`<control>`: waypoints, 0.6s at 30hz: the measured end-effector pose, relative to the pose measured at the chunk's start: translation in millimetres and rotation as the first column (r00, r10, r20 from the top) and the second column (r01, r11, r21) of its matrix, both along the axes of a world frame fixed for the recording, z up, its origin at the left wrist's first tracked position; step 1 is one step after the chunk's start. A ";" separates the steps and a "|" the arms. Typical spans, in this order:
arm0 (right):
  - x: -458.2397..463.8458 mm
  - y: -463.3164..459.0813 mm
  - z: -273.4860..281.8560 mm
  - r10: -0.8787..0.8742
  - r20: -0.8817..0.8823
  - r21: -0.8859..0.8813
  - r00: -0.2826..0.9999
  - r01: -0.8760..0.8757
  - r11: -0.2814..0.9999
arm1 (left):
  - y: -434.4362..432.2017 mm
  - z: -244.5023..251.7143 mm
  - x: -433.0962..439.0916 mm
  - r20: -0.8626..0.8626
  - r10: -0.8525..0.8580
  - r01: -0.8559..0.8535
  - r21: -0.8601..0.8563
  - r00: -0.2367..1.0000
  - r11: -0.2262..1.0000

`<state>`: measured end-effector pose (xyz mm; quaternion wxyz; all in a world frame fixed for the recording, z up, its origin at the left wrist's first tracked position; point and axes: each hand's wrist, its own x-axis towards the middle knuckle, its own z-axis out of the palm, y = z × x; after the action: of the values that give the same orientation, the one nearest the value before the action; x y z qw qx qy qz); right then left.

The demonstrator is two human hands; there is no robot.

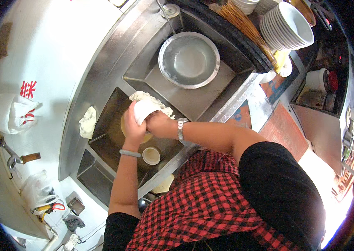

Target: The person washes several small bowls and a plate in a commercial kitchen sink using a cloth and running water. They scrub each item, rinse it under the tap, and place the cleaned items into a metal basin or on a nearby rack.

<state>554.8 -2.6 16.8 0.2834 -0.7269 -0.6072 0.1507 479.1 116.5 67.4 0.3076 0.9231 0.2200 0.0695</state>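
Over the middle sink compartment (106,138), my left hand (134,124) grips a white bowl (144,108) tilted on its side. My right hand (162,125) meets the bowl's near right side. Its fingertips are hidden, so I cannot tell whether they hold anything. Under my hands a round yellowish vessel (122,125) shows only in part. Lower in the same compartment sits a small white bowl (151,156). Just beyond my hands, a crumpled pale cloth (152,98) drapes over the divider between the sinks.
A large metal basin (189,61) occupies the far sink compartment. Another pale cloth (87,122) lies on the steel ledge at left. A stack of white bowls (285,28) and a straw whisk brush (249,31) are at upper right. A faucet (13,158) is at left.
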 end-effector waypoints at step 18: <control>48.6 -88.3 41.6 -0.174 -0.771 0.117 0.612 0.405 0.907 | 19.2 -0.3 24.8 0.196 0.084 -0.065 -0.098 0.977 0.993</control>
<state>603.4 -90.8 58.5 0.6270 -0.6419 -0.3250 0.2988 503.9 135.8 67.1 0.3670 0.8876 0.2255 0.1630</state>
